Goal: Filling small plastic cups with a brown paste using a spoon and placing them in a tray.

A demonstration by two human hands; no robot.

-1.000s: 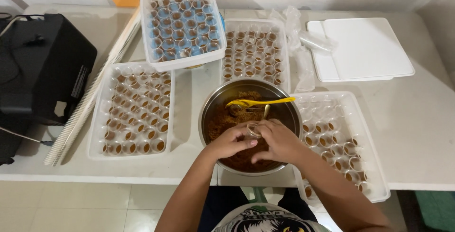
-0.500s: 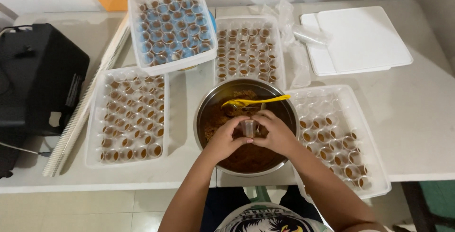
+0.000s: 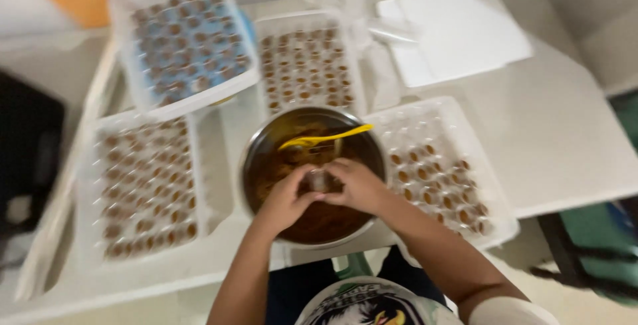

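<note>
Left hand: I see my left hand (image 3: 287, 199) over the round metal bowl of brown mixture (image 3: 266, 165), fingers curled onto a small clear plastic cup (image 3: 318, 180).
Right hand: my right hand (image 3: 359, 184) pinches the same cup from the other side.
Spoon: a yellow plastic spoon (image 3: 324, 137) rests across the bowl.
Nearby: a white tray of filled cups (image 3: 465, 125) lies just beside the bowl.

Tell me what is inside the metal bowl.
The metal bowl holds a brown mixture, with a yellow spoon lying across its rim. The left hand and right hand meet over a small cup, covering the mixture beneath; the cup's contents are too blurred to tell.
</note>
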